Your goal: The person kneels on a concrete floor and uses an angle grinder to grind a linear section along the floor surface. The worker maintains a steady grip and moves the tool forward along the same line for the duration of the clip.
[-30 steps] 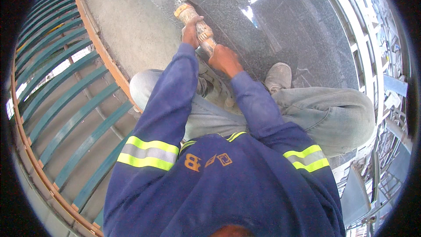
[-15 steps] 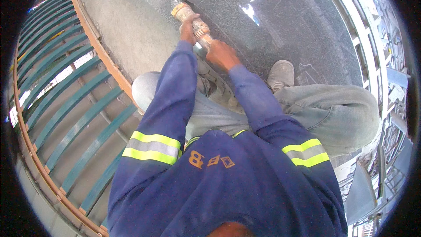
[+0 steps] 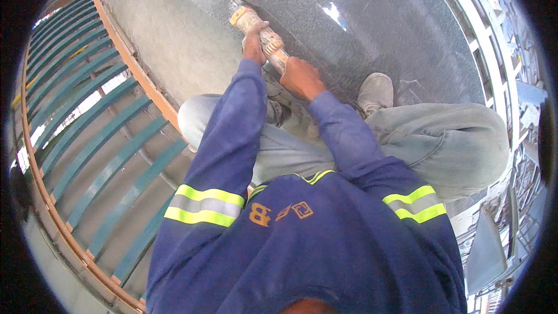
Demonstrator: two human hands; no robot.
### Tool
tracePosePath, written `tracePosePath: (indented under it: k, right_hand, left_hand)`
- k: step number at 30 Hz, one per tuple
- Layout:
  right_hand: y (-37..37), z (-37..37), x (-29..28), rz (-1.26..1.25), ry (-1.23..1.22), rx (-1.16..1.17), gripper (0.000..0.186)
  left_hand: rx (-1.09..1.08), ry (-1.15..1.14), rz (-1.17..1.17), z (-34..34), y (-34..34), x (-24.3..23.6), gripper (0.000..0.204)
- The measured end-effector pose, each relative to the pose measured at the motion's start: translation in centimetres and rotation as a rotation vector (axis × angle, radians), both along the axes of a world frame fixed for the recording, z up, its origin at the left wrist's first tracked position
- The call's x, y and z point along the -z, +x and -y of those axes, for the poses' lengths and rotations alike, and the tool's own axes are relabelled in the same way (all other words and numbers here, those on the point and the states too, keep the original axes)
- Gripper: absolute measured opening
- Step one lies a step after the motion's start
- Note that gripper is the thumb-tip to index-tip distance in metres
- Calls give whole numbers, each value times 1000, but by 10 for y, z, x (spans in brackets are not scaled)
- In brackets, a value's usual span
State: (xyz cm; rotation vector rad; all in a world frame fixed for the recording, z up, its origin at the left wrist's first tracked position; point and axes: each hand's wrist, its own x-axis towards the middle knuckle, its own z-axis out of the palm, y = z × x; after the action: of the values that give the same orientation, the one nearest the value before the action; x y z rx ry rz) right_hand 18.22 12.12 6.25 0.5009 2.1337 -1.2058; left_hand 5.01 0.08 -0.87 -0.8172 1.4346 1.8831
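Observation:
A dust-caked angle grinder (image 3: 271,42) with an orange-yellow front collar lies slanted between my two hands, its head pointing away and to the left. My left hand (image 3: 253,45) is wrapped around the body behind the collar. Farther back, my right hand (image 3: 302,77) grips the rear handle, nearer to me. The grinder's front end is at the dark, shiny slab surface (image 3: 372,35), beside a paler, dusty strip (image 3: 157,40). Whether its disc touches the surface I cannot tell; the disc is blurred and partly hidden.
Teal slats in an orange-brown frame (image 3: 110,119) curve along the left. White metal railing (image 3: 491,40) borders the slab on the right, with grey pieces piled beyond it. My dusty shoe (image 3: 375,91) rests on the slab, and my bent knees lie either side of my arms.
The grinder and both hands sit slightly farther right in the picture, the right hand also a little lower. The whole view has shifted a little as well. Both grips stay the same.

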Motion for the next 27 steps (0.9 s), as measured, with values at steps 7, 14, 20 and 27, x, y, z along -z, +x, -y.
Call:
tracePosePath:
  k: [7,14,20,27]
  right_hand:
    - [-4,3,7,-15,8,-40,38]
    - [-18,0,20,-39,4,-39,37]
    - [-17,4,13,-41,-20,-50,35]
    - [-4,-1,1,-8,2,-36,35]
  left_hand:
    - [18,55,41,13,-11,16,30]
    - [1,26,15,-4,-16,3,29]
    - [-3,52,35,9,-18,6,30]
    - [3,-6,5,2,-2,-4,30]
